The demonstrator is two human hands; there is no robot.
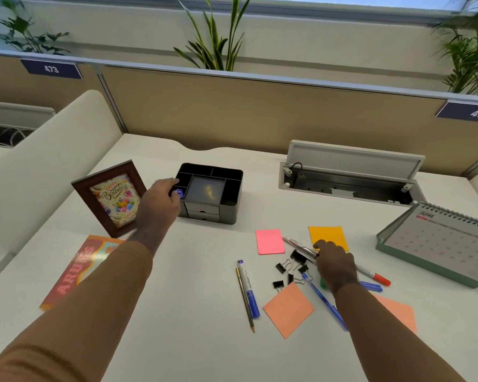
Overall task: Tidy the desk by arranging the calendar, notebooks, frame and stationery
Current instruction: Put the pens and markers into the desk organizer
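Two brown sleeves are reaching out from the near edge of the white desk (204, 354), and most of the tidying is looking unfinished. Out ahead, the left hand (160, 202) is pinching a small purple object (179, 193), whose kind I cannot tell, right at the left compartment of the black plastic desk organiser (218, 194); I judge this to be one of the first pieces going in, since the other compartments are showing nothing I can make out. Just left of that hand the dark wooden picture frame (109, 198) with the birthday card is standing upright, and nearer along the forearm an orange notebook (78, 271) is lying flat. Over on the other side, the right hand (334, 264) is curling over a silver marker with a red cap (370, 272), seemingly taking hold of it. Around that hand are lying black binder clips (290, 268), blue pens (250, 290), a pencil (244, 299), and pink (269, 241), yellow (327, 237) and orange sticky notes (289, 308), all waiting. Beyond it to the right, the grey spiral desk calendar (436, 244) is standing at an angle, apparently not yet squared up.
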